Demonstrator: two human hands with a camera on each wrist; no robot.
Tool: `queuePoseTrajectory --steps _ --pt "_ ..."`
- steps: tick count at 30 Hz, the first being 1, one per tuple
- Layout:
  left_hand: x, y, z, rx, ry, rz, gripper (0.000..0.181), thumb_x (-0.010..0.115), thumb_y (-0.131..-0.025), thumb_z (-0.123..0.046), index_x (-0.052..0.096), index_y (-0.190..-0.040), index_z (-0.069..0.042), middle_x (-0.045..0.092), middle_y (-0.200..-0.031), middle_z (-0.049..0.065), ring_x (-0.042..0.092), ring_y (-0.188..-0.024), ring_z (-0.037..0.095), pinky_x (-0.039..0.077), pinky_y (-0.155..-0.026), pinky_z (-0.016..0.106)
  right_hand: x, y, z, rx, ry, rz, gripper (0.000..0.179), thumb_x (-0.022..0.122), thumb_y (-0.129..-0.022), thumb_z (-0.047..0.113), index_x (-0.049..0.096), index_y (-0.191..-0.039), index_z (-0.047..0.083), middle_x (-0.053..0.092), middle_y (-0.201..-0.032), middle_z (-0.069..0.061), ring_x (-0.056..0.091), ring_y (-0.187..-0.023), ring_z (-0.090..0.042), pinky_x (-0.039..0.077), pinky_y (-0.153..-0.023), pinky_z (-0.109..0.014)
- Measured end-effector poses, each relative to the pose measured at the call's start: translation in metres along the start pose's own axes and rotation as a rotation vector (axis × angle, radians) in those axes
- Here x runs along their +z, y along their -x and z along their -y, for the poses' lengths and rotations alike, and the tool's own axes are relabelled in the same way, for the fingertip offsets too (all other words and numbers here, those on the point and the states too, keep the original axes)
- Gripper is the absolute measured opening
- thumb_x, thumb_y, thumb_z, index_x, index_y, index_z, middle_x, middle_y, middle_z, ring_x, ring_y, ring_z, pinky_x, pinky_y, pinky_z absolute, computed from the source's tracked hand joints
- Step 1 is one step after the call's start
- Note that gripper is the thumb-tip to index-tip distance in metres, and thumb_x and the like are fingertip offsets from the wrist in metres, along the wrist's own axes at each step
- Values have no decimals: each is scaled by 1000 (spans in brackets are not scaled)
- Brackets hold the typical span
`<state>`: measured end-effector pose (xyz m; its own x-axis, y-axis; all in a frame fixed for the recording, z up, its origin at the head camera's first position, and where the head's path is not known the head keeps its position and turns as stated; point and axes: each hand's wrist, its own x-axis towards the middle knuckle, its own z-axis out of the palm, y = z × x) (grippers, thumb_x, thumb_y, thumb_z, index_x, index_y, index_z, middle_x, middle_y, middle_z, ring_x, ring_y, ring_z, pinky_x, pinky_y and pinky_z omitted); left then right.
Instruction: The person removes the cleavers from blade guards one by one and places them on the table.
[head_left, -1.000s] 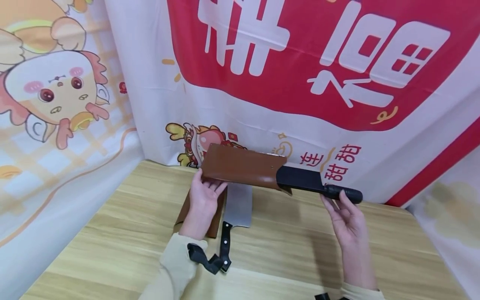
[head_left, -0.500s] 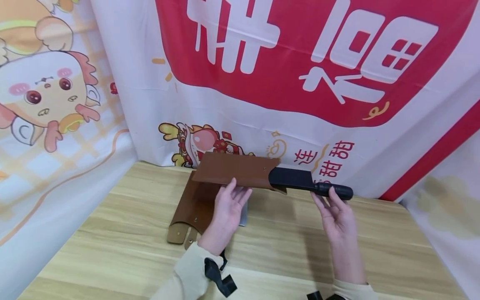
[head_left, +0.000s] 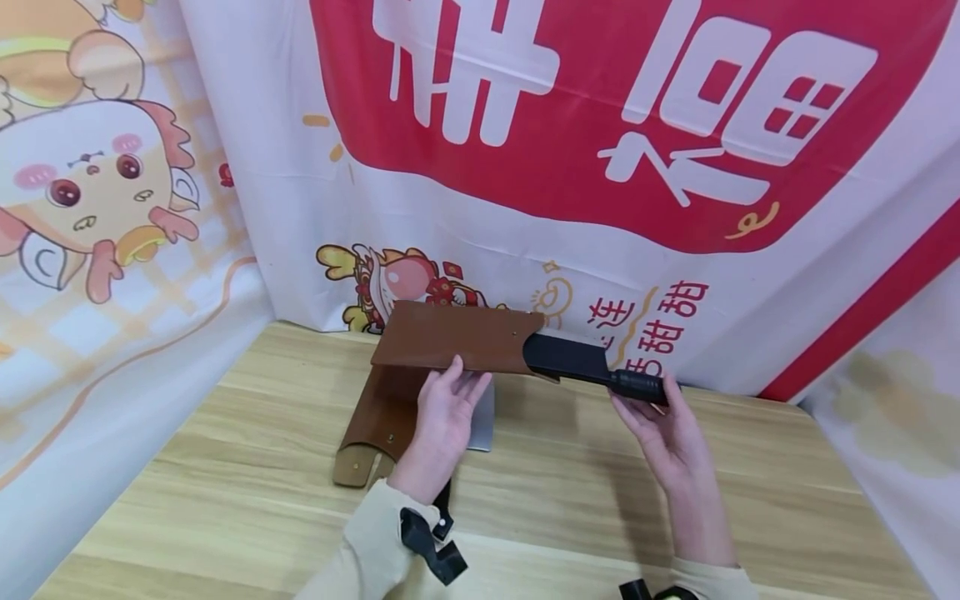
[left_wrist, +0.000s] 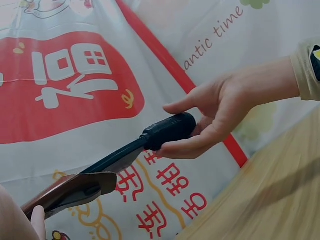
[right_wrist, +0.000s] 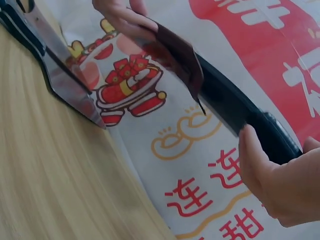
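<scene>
A black-bladed cleaver (head_left: 566,358) is held level above the table, most of its blade inside a brown leather sheath (head_left: 450,337). My left hand (head_left: 442,417) holds the sheath by its lower edge, with fingertips against the leather. On the other side, my right hand (head_left: 678,446) grips the end of the black handle (left_wrist: 170,131) between thumb and fingers. A strip of dark blade shows between sheath mouth and handle. Below, a second brown sheath (head_left: 375,417) lies on the table beside a silver cleaver (head_left: 482,421), partly hidden by my left hand and forearm.
The wood-grain table (head_left: 555,508) runs back to a printed cloth (head_left: 285,167) hanging behind it. More printed cloth hangs along the left and right sides. In the right wrist view, the silver cleaver's blade (right_wrist: 70,85) lies close to the cloth.
My left hand has moved from the sheath's far left end to the middle of its lower edge. My right hand now sits nearer the handle's end. The sheathed cleaver has shifted left in view.
</scene>
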<state>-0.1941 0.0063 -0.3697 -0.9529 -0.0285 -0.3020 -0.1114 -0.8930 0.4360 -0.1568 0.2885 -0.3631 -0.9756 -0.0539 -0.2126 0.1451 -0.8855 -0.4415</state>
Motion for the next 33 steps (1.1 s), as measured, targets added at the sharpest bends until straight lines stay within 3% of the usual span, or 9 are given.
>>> queuePoseTrajectory --steps 4,7,15,18,22,25,28,31,33 --pt "-1 -1 -8 13 -33 4 38 49 -110 -11 40 -146 -2 48 -141 20 47 -135 37 45 -110 44 -1 0 2 22 131 29 26 57 -106 25 64 -121 5 63 -119 -24 68 -111 -32 45 -111 -42" --pt "-1 -3 -14 17 -43 3 43 49 -110 -12 37 -150 -3 46 -146 21 48 -136 36 45 -110 43 0 -1 2 32 157 41 24 55 -107 18 66 -113 -2 66 -117 -25 69 -109 -33 47 -109 -41" --pt "-2 -4 -24 44 -113 -8 37 50 -110 -14 42 -145 -6 51 -143 18 55 -127 31 49 -107 39 4 4 1 22 157 73 15 54 -105 -1 61 -116 -6 69 -117 -26 70 -110 -36 51 -104 -48" --pt "-2 -6 -28 52 -135 -5 31 51 -110 -15 45 -139 -7 52 -139 17 57 -124 29 54 -101 35 3 7 3 25 181 82 25 51 -103 -5 47 -128 -7 66 -121 -26 69 -111 -37 48 -106 -49" --pt "-6 -12 -39 67 -128 -14 37 49 -110 -16 37 -144 -7 49 -142 17 53 -131 30 52 -104 35 1 11 9 56 211 105 44 48 -100 -9 22 -135 -1 59 -124 -26 67 -112 -42 45 -108 -51" --pt "-8 -17 -47 69 -113 -21 45 47 -110 -16 28 -151 -6 44 -145 17 48 -135 29 47 -110 36 -4 11 13 112 250 212 36 42 -100 -11 30 -134 -8 58 -125 -29 66 -112 -46 47 -106 -51" --pt "-10 -21 -54 58 -102 -27 47 45 -111 -16 26 -152 -8 43 -145 16 46 -135 27 45 -113 35 -9 8 14 172 350 402 29 36 -102 -12 54 -124 -18 63 -124 -32 67 -115 -45 50 -104 -47" --pt "-11 -22 -58 56 -93 -31 46 45 -110 -17 27 -152 -8 44 -145 14 47 -134 26 45 -111 34 -12 4 11 199 483 565 41 32 -104 -10 69 -123 -10 68 -124 -28 68 -116 -38 51 -103 -42" --pt "-11 -21 -61 57 -87 -37 46 46 -110 -18 28 -152 -9 44 -146 14 48 -133 25 47 -110 32 -13 2 8 208 554 619 42 34 -104 -9 71 -124 -6 70 -122 -26 70 -114 -35 53 -101 -40"
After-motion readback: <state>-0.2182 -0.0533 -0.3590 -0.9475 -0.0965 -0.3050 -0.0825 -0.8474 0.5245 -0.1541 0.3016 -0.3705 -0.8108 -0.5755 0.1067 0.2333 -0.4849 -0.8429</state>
